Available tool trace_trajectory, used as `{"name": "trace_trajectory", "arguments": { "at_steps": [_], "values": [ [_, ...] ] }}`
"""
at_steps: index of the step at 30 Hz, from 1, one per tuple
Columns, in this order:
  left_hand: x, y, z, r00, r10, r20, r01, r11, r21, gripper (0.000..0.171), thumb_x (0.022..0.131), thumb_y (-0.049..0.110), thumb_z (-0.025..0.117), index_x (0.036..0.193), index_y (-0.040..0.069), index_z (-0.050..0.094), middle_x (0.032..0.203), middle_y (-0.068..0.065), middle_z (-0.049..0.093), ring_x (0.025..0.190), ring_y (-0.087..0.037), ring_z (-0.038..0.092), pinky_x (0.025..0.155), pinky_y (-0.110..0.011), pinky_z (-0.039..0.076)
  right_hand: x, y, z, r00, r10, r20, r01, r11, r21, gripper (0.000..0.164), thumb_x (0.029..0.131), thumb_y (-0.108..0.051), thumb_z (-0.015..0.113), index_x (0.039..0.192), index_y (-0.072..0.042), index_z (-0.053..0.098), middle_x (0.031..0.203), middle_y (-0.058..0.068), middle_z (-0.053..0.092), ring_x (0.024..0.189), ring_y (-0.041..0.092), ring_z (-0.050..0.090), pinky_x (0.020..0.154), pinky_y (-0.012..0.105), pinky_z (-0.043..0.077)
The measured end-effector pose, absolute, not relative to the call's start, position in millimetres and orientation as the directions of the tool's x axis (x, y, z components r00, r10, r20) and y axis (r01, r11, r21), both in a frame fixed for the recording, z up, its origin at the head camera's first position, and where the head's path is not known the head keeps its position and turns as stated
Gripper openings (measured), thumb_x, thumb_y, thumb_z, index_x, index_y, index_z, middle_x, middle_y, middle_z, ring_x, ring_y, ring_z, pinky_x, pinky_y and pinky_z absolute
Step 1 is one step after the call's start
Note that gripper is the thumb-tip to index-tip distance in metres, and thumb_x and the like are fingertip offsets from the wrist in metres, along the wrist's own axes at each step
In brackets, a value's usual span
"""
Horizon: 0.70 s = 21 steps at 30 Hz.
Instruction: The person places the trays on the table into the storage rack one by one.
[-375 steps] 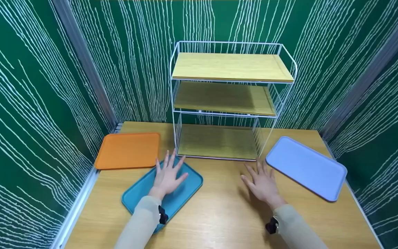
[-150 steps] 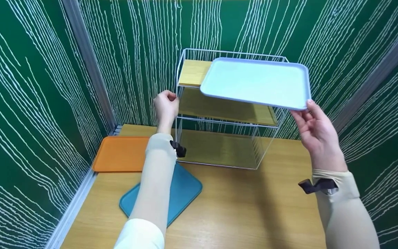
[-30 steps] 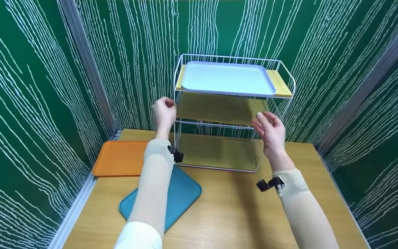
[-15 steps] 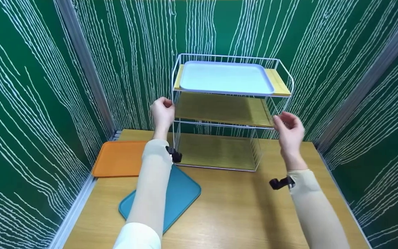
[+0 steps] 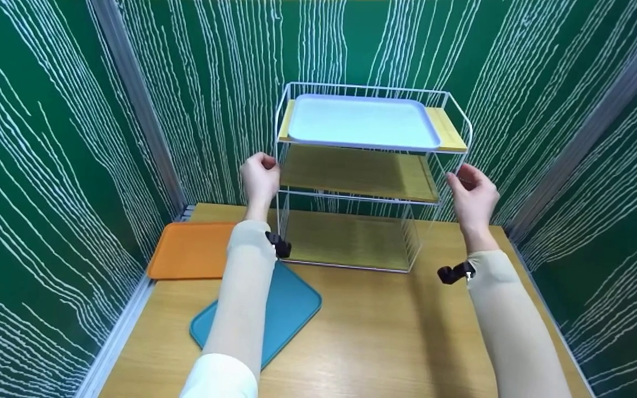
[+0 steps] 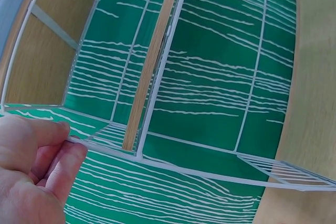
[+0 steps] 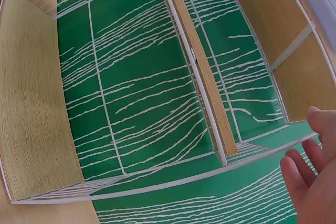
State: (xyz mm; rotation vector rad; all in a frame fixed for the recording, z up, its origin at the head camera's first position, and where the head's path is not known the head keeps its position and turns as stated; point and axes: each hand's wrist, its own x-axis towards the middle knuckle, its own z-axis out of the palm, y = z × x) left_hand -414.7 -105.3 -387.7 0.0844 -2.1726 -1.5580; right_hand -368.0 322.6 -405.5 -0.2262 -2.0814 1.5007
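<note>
1. Two trays lie on the wooden table (image 5: 368, 326) to the left of the rack: an orange tray (image 5: 194, 251) near the far-left corner and, nearer the person, a teal tray (image 5: 291, 309) set askew.
2. Crossing in front, the left sleeve (image 5: 244, 298) hides the middle of the teal tray; the orange tray's right end passes out of sight behind this arm.
3. Green walls (image 5: 622, 221) with wavering white lines enclose the table, grey metal posts (image 5: 141, 108) marking the rear corners.
4. White wire rack (image 5: 360, 172), upright at the rear of the table, carrying three wooden boards (image 5: 349, 240) one above another.
5. Pale-blue tray (image 5: 364, 121), round-cornered with a raised rim, lying flat on the top board left of centre; wood shows at both ends, more at the right.
6. Left hand (image 5: 260, 179) pinches the rack at its left front edge.
7. Right hand (image 5: 474, 196), half-curled, is at the right front edge; from where I stand, I cannot tell whether it grips.
</note>
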Motion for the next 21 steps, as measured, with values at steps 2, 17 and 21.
{"name": "trace_trajectory", "arguments": {
  "at_steps": [2, 17, 21],
  "values": [
    [-414.7, -103.1, -387.7, -0.894, -0.303, 0.33, 0.216, 0.353, 0.91, 0.005, 0.103, 0.001, 0.068, 0.105, 0.003, 0.072, 0.103, -0.013, 0.07, 0.092, -0.025, 0.065, 0.083, -0.037, 0.06, -368.7, 325.1, -404.1, -0.824, 0.451, 0.343, -0.17, 0.381, -0.909, 0.041, 0.104, -0.031, 0.072, 0.141, -0.013, 0.068, 0.135, 0.008, 0.069, 0.117, 0.016, 0.063, 0.1, 0.029, 0.052],
    [-402.2, -121.9, -399.5, -0.896, -0.195, 0.4, 0.323, 0.333, 0.886, 0.027, 0.099, 0.006, 0.075, 0.125, 0.003, 0.073, 0.121, -0.014, 0.072, 0.111, -0.025, 0.067, 0.099, -0.035, 0.057, -380.6, 328.7, -409.3, -0.791, 0.431, 0.434, -0.209, 0.477, -0.854, 0.026, 0.101, -0.013, 0.075, 0.125, -0.004, 0.07, 0.113, 0.007, 0.073, 0.096, 0.011, 0.066, 0.084, 0.02, 0.055],
    [-375.6, -134.5, -428.0, -0.901, -0.112, 0.419, 0.375, 0.288, 0.882, 0.042, 0.096, 0.006, 0.078, 0.136, -0.001, 0.067, 0.132, -0.018, 0.069, 0.122, -0.029, 0.065, 0.107, -0.04, 0.053, -379.1, 330.9, -413.8, -0.782, 0.439, 0.443, -0.214, 0.477, -0.852, 0.025, 0.1, -0.012, 0.077, 0.122, -0.002, 0.071, 0.11, 0.006, 0.073, 0.096, 0.01, 0.064, 0.084, 0.02, 0.053]
  ]
}}
